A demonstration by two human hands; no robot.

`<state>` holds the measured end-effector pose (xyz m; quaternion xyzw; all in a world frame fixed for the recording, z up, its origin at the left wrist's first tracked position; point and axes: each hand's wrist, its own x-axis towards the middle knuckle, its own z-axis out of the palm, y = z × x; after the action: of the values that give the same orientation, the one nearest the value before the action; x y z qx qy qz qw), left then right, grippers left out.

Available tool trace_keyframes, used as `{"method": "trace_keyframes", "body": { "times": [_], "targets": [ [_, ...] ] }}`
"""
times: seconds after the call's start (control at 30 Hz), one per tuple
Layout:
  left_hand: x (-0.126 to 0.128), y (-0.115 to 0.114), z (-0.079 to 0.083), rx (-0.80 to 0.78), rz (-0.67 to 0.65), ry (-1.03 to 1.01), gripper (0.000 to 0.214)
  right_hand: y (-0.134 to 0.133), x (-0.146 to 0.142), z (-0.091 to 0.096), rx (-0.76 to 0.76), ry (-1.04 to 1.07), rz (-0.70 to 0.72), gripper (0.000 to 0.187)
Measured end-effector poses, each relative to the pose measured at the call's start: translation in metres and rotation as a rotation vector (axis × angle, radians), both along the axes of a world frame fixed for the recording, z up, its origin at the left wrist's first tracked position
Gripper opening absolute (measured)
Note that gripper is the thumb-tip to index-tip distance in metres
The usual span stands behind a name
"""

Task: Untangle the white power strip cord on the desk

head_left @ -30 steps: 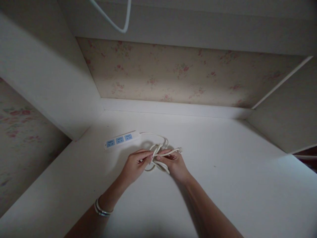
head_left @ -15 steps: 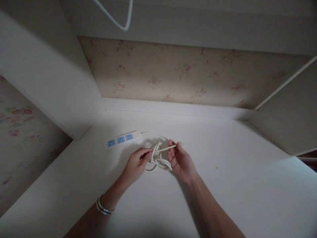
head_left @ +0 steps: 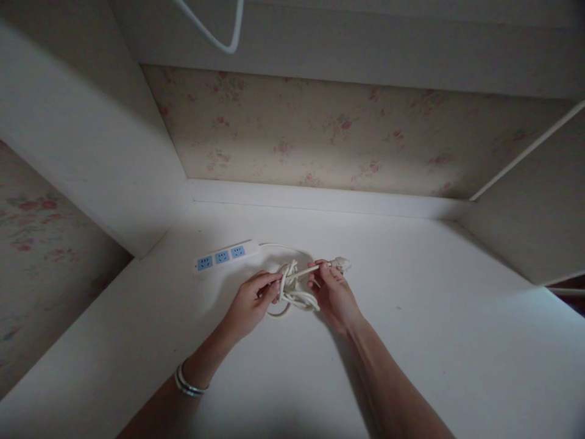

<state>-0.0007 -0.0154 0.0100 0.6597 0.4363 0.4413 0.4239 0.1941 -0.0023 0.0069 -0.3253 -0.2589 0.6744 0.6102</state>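
Observation:
A white power strip (head_left: 223, 256) with three blue sockets lies on the white desk (head_left: 411, 317). Its cream cable (head_left: 295, 292) runs right into a tangled bundle between my hands. My left hand (head_left: 251, 302), with bangles on the wrist, pinches the left side of the bundle. My right hand (head_left: 331, 292) is closed on the cable's end strand, just behind the plug (head_left: 340, 264), which sticks out to the right.
The desk sits in a white alcove with a side panel (head_left: 91, 158) on the left and another on the right. Floral wallpaper (head_left: 320, 134) covers the back wall. A thin white cord loop (head_left: 219, 36) hangs from above at the top.
My right hand has regripped the end strand and drawn it to the right, so the plug now shows past my fingers. My left hand has stayed on the bundle.

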Motion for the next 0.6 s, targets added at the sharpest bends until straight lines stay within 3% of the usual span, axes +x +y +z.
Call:
{"method": "trace_keyframes", "body": {
  "times": [0.17,0.43,0.6],
  "targets": [
    [0.001,0.000,0.001,-0.007,0.003,-0.009,0.027,-0.006,-0.006,0.000,0.059,-0.168,0.015,0.021],
    [0.004,0.001,0.001,-0.046,0.030,-0.027,0.027,-0.009,-0.010,0.003,-0.014,-0.092,0.106,0.029],
    [0.004,0.002,-0.001,-0.031,0.015,-0.049,0.025,-0.010,-0.013,-0.004,0.016,-0.166,0.180,0.031]
  ]
}}
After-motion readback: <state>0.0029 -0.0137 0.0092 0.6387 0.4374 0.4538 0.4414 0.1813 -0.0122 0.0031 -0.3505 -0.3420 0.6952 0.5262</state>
